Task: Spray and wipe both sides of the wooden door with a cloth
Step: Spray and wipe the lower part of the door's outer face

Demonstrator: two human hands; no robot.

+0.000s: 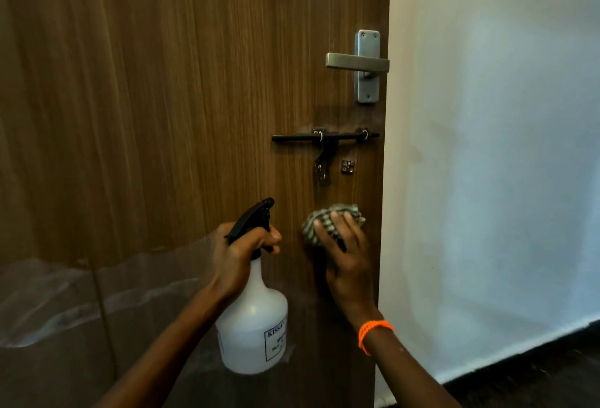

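Note:
The brown wooden door [168, 99] fills the left and middle of the view. My left hand [242, 253] grips the neck of a white spray bottle [255, 326] with a black trigger head, its nozzle pointing up and right at the door. My right hand [345, 260], with an orange band on the wrist, presses a bunched checked cloth [319, 217] flat against the door below the latch, near the door's right edge.
A grey lever handle [357, 65] sits high near the door's edge. A black sliding bolt [324, 138] is mounted under it, just above the cloth. A white wall [493, 147] stands right of the door, with dark floor [532, 378] at its foot.

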